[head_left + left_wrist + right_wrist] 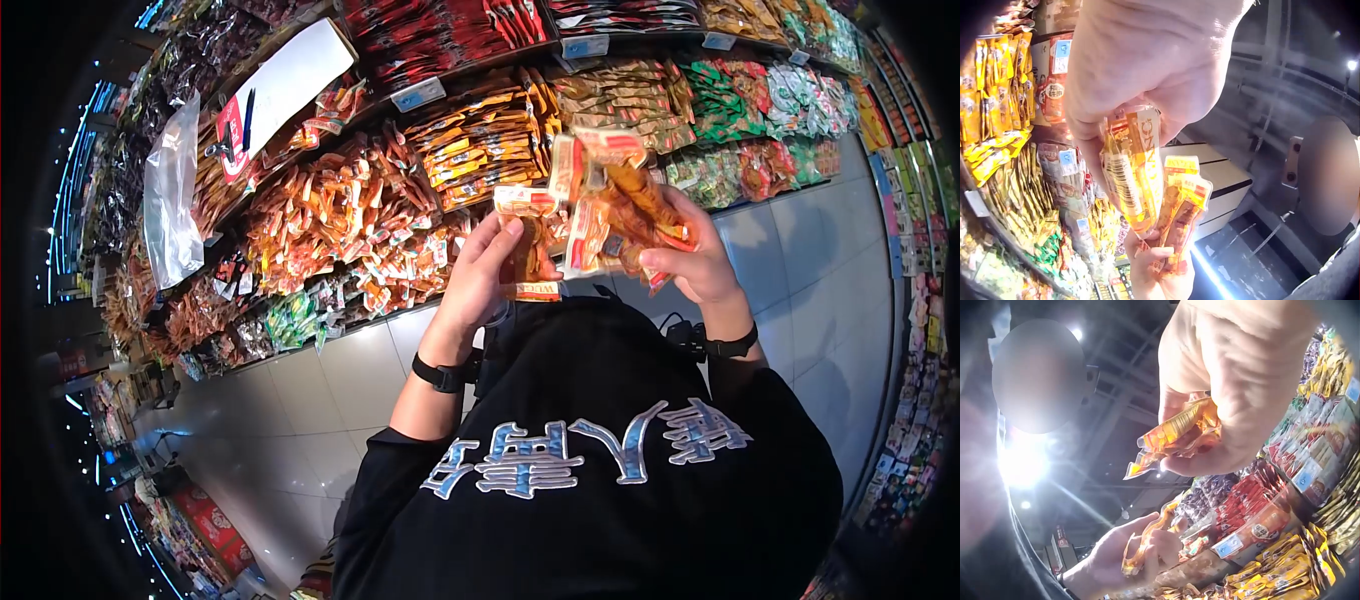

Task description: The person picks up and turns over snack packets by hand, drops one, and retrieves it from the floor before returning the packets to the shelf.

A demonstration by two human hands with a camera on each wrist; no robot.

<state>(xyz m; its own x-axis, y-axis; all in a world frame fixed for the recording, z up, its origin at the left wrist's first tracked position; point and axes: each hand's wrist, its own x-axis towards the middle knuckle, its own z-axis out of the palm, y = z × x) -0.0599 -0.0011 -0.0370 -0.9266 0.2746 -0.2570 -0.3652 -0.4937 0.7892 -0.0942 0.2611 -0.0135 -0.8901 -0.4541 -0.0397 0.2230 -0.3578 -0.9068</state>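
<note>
My left hand (482,270) grips a single orange snack packet (527,248) upright in front of my chest; the left wrist view shows the same packet (1132,172) under the curled fingers (1116,94). My right hand (690,255) holds a bunch of several orange-and-red snack packets (615,205) fanned upward, thumb pressed on their front. In the right wrist view those packets (1175,434) are pinched between thumb and fingers, and the left hand (1122,553) with its packet (1141,547) shows below. The two hands are close together, their packets almost touching.
Sloped store shelves (420,95) packed with hanging snack bags in orange, red and green run along the back. A white clipboard sign (280,85) and a clear plastic bag (170,195) hang at left. Grey tiled floor (300,400) lies below; more racks (925,300) line the right.
</note>
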